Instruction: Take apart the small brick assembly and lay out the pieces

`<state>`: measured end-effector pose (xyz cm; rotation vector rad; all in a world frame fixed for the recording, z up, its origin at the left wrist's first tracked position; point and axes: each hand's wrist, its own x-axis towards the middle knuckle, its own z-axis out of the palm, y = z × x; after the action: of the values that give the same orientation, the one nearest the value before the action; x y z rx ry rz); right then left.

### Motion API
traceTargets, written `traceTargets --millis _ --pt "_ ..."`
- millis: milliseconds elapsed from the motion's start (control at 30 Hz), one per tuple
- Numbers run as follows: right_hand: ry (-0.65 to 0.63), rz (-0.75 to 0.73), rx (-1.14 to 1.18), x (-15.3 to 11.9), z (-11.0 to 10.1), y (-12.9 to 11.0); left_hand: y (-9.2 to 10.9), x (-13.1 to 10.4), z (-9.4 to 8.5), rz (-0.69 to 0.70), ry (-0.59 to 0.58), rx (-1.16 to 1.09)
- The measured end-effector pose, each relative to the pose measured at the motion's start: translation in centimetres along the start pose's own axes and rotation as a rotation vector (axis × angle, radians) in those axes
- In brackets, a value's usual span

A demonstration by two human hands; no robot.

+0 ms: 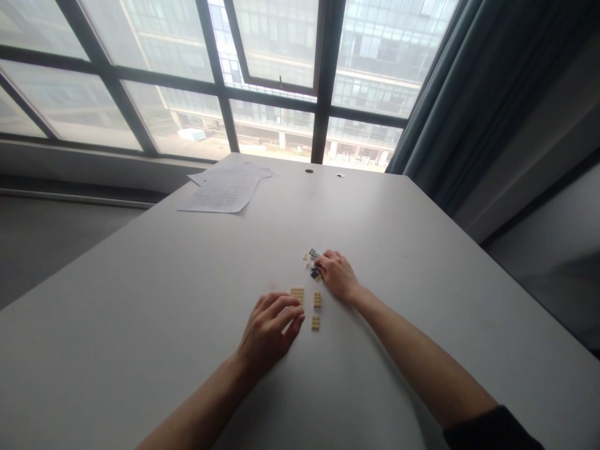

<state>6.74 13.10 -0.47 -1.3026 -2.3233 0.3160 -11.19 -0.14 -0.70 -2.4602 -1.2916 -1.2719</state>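
My left hand [272, 322] rests low over the table with its fingers loosely bent and apart, and nothing shows between them. Its fingertips partly cover a larger tan studded toy brick [297, 292]. Just to the right lie two smaller tan bricks, an upper one [317, 300] and a lower one [315, 323]. Farther off, my right hand [338, 274] has its fingertips pressed together at a small pile of toy brick pieces. Dark grey pieces [314, 274] and small white pieces [307, 256] show there. What the fingertips pinch, if anything, is hidden.
A wide white table [375, 225] spreads under both hands. Printed paper sheets [222, 190] lie at its far left, and two round holes sit near the far edge, one of them a dark hole [309, 171]. Beyond are large windows and a blue-grey curtain [440, 106].
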Motion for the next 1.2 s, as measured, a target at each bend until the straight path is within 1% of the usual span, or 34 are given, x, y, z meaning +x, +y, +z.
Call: traceTargets --millis 100,167,200,233,333,367,400,467,533,600,733,867,1000,1100,1200 --pt "0.06 0.037 0.065 -0.4 -0.4 -0.2 0.0 0.0 0.1 -0.001 0.002 0.0" --pt "0.099 0.065 0.112 -1.6 -1.0 -0.3 -0.1 -0.1 0.1 0.003 0.006 0.013" --pt "0.111 0.086 0.172 -2.6 -1.3 -0.4 -0.1 -0.1 0.0 0.009 0.01 0.023" --pt "0.118 0.112 0.254 -3.7 -1.6 -0.5 -0.1 -0.1 0.0 0.017 0.015 0.034" --pt "0.12 0.245 0.766 -7.3 -2.3 -0.8 0.1 0.5 -0.2 0.031 0.054 0.07" --pt "0.127 0.29 0.896 -8.3 -2.4 -0.9 0.3 0.9 -0.3 0.027 0.073 0.081" --pt "0.145 0.332 0.985 -9.2 -2.4 -1.0 0.5 1.4 -0.2 0.021 0.088 0.09" --pt "0.196 0.387 1.083 -10.3 -2.5 -1.3 1.2 2.4 0.1 0.001 0.084 0.098" --pt "0.241 0.402 1.126 -10.8 -2.4 -1.6 1.9 3.2 0.8 -0.016 0.035 0.091" --pt "0.266 0.396 1.157 -10.9 -2.3 -1.9 2.6 3.5 1.7 -0.027 0.005 0.079" --pt "0.273 0.378 1.214 -11.0 -1.6 -2.4 3.2 2.8 3.1 -0.006 0.043 0.081" --pt "0.217 0.382 1.258 -11.3 -1.2 -2.6 3.2 2.4 3.3 0.003 0.096 0.095" --pt "0.152 0.376 1.26 -11.3 -1.1 -2.7 3.1 2.5 3.2 0.011 0.121 0.092" --pt "0.137 0.367 1.259 -11.2 -1.1 -2.5 2.9 2.5 3.2 0.013 0.122 0.094" --pt "0.115 0.328 1.254 -11.2 -1.0 -2.4 2.8 2.5 3.3 0.005 0.114 0.08"
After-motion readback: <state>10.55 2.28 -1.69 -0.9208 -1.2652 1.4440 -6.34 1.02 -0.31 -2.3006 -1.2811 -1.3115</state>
